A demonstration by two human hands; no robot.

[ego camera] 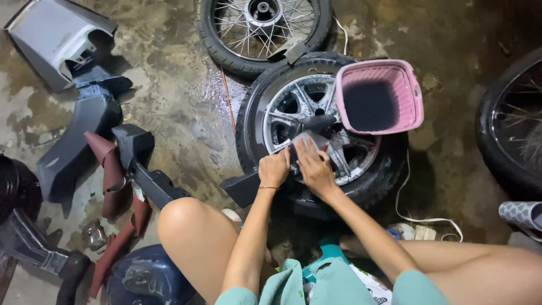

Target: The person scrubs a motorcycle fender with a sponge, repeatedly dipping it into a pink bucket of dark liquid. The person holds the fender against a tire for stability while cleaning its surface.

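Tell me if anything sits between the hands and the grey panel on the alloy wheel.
Nothing visible does. The left hand grips the grey panel and the right hand lies flat on it. The pink basket stands clear, beyond them.

- I take the pink plastic basket (379, 96) as my landmark; dark liquid fills it.
- A spoked wheel (261, 28) lies flat on the wet concrete floor (169, 96), up and left of the basket.
- Far left of it I see a grey-white body panel (53, 39) and dark plastic fairing pieces (79, 141).
- Below those lie reddish-brown sandpaper strips (113, 181).
- Right of the basket, another spoked tyre (508, 130) is cut off by the frame edge.
- A white cord (420, 217) trails below it.
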